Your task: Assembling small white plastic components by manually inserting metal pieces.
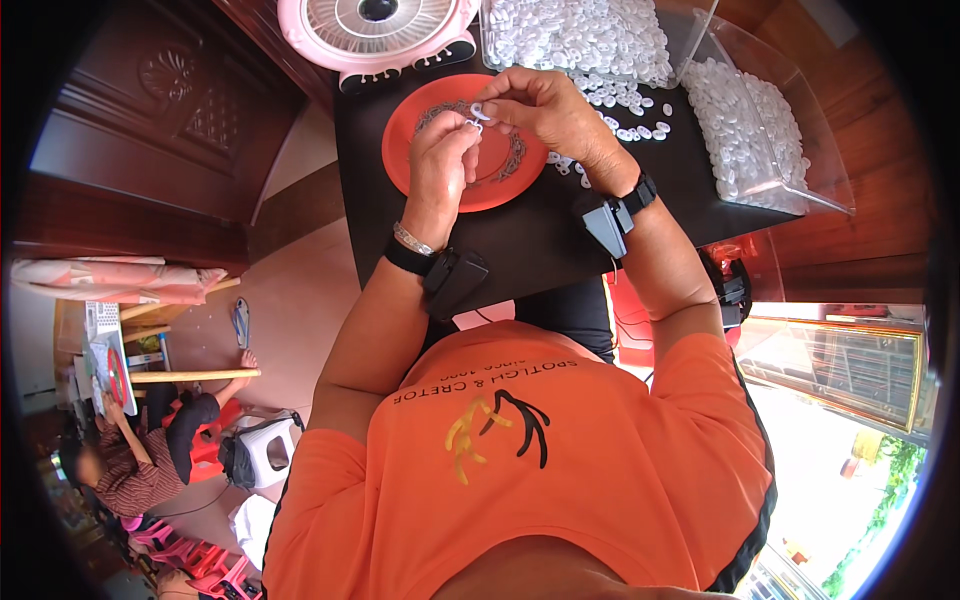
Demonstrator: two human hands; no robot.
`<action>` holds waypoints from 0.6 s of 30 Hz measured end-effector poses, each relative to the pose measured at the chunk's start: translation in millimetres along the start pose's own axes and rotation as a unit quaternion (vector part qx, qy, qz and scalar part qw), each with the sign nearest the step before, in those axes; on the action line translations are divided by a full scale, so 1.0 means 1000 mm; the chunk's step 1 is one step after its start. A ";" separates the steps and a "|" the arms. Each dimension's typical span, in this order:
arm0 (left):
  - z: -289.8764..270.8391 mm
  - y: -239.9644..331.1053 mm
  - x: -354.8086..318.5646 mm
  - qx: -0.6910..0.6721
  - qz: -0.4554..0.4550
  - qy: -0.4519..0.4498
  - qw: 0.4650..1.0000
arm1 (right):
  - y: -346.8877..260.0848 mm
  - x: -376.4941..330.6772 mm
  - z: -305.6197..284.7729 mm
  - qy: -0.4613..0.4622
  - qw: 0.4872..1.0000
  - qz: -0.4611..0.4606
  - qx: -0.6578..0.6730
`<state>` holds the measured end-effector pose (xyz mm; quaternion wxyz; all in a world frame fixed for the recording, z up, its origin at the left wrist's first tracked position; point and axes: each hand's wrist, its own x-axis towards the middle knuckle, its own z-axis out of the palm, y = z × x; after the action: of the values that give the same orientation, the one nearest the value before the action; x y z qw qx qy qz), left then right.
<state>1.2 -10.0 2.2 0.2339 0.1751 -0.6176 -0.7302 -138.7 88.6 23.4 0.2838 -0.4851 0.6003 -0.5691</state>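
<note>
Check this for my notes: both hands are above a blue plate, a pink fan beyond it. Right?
The plate isn't blue: the head view shows it orange-red. The left hand and right hand are above it, the pink fan beyond.

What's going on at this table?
Someone in an orange shirt is handling tiny parts over a red-orange dish. The right hand pinches a small white piece, and the left hand's fingertips are right beside it; whether they grip another part is too small to tell. Small grey pieces lie in the dish. Loose white pieces lie on the dark table, near a pink fan.
</note>
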 end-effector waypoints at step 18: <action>-0.001 -0.002 0.002 -0.035 0.010 0.013 0.999 | 0.006 -0.002 0.008 0.009 0.995 -0.084 -0.044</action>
<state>-0.1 -11.8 0.4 0.2552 0.1696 -0.5904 -0.7467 -132.0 86.3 15.2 0.2084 -0.5406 0.5843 -0.5682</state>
